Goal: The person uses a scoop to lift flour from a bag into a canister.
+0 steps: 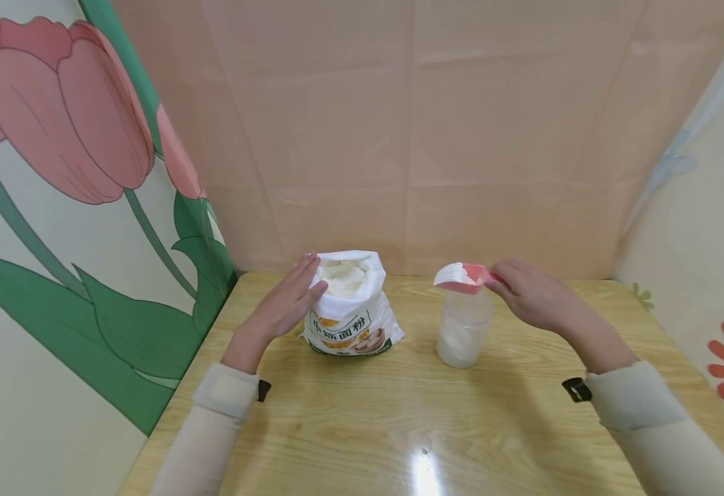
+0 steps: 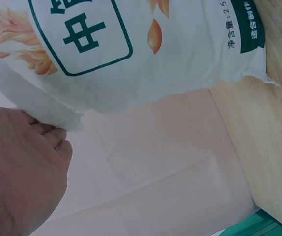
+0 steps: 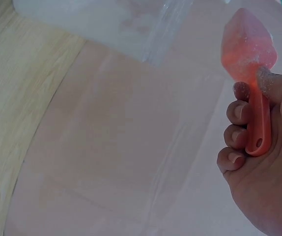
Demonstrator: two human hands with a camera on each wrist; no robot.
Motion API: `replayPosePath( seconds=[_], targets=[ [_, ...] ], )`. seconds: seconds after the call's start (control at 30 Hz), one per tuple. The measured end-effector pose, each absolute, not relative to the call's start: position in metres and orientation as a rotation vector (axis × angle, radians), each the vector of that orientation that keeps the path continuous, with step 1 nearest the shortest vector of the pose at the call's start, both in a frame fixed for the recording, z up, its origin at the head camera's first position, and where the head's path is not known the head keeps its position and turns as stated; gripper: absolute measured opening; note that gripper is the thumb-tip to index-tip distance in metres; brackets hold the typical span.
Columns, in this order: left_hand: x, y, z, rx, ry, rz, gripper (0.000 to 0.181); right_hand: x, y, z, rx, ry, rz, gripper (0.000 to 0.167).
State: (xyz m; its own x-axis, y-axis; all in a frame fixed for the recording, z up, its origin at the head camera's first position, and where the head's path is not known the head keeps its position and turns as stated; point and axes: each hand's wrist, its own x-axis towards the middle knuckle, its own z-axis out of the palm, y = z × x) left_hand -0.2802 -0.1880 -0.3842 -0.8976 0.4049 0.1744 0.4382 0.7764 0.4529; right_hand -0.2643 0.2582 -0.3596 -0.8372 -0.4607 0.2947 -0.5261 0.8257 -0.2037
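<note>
A white flour bag (image 1: 352, 327), its top rolled open and flour showing inside, stands upright on the table. My left hand (image 1: 284, 303) holds the bag's left rim, with the thumb over the opening; in the left wrist view the fingers bend against the bag's edge (image 2: 62, 115). My right hand (image 1: 532, 293) grips the handle of a pink scoop (image 1: 472, 275) heaped with white flour. Below the scoop is a clear plastic jar (image 1: 463, 331) with white flour in its lower part. In the right wrist view the scoop's underside (image 3: 249, 46) is dusted with powder.
The wooden table (image 1: 349, 420) meets a pink cloth backdrop (image 1: 411, 138) just behind the bag and jar. A tulip-printed panel (image 1: 58, 275) borders the left side, and a flower-printed panel (image 1: 709, 227) the right.
</note>
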Motion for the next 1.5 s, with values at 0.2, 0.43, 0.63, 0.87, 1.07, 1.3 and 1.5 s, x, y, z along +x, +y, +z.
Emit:
replayPosePath(
  seconds=[0.2, 0.43, 0.63, 0.87, 1.07, 1.3, 1.5],
  targets=[
    [-0.281, -0.188, -0.385, -0.679, -2.901, -0.779, 0.077, -0.26, 0.269, -0.363, 0.767, -2.768, 0.411, 0.015],
    [-0.281, -0.188, -0.386, -0.686, -2.886, -0.778, 0.076, -0.256, 0.282, -0.369, 0.757, -2.79, 0.417, 0.015],
    [-0.281, -0.187, -0.386, -0.68, -2.893, -0.787, 0.079, -0.252, 0.289, -0.372, 0.784, -2.762, 0.361, 0.011],
    [-0.281, -0.188, -0.386, -0.68, -2.89, -0.798, 0.079, -0.251, 0.294, -0.375, 0.828, -2.748, 0.325, 0.009],
    [-0.281, -0.188, -0.387, -0.676, -2.888, -0.8, 0.079, -0.251, 0.297, -0.376, 0.838, -2.761, 0.305, 0.009],
    [-0.282, -0.188, -0.388, -0.681, -2.888, -0.805, 0.08, -0.25, 0.3, -0.375, 0.853, -2.762, 0.271, 0.005],
    [-0.282, -0.188, -0.388, -0.676, -2.892, -0.8, 0.08, -0.25, 0.3, -0.373, 0.893, -2.708, 0.241, 0.006]
  ],
)
